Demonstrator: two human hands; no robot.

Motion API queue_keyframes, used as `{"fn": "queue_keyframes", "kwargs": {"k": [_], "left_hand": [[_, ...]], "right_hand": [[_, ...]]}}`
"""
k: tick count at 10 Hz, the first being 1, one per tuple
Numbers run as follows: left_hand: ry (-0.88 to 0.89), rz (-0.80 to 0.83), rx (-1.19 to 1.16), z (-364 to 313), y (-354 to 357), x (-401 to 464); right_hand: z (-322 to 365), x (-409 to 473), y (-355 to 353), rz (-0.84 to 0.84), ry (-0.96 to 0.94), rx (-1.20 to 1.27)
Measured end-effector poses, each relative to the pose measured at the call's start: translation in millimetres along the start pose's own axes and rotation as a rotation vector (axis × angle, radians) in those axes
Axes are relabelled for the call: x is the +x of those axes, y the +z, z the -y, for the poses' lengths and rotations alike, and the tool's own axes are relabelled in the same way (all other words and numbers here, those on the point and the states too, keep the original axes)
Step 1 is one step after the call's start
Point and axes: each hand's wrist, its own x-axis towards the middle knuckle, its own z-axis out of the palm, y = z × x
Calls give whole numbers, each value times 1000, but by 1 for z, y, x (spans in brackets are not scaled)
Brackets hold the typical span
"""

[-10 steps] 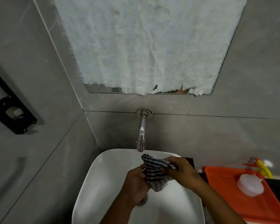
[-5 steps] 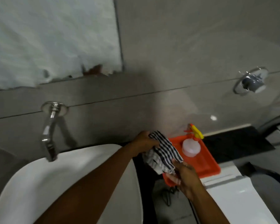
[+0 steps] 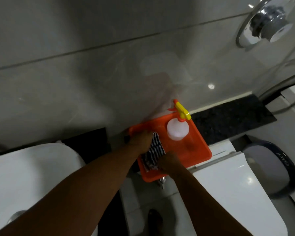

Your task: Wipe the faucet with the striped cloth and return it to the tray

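The black-and-white striped cloth (image 3: 154,151) lies bunched on the left half of the orange tray (image 3: 197,150). My left hand (image 3: 140,141) grips the cloth's far end. My right hand (image 3: 169,161) holds its near end, low over the tray. The faucet is out of view.
A white spray bottle (image 3: 177,129) with a yellow and orange trigger stands at the tray's back right. The white basin (image 3: 24,169) is at the left. A white toilet lid (image 3: 237,193) lies below the tray, a chrome wall fitting (image 3: 266,21) is at the top right, and a round dark-rimmed bin (image 3: 276,169) is at the right.
The view has swung right, away from the faucet and basin. Both hands have carried the cloth from above the basin's edge down onto the orange tray.
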Motion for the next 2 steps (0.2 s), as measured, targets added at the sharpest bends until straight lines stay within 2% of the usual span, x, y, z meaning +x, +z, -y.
{"fn": "queue_keyframes", "kwargs": {"k": [2], "left_hand": [[40, -121, 204, 6, -30, -47]], "right_hand": [[27, -35, 2, -79, -215, -245]]}}
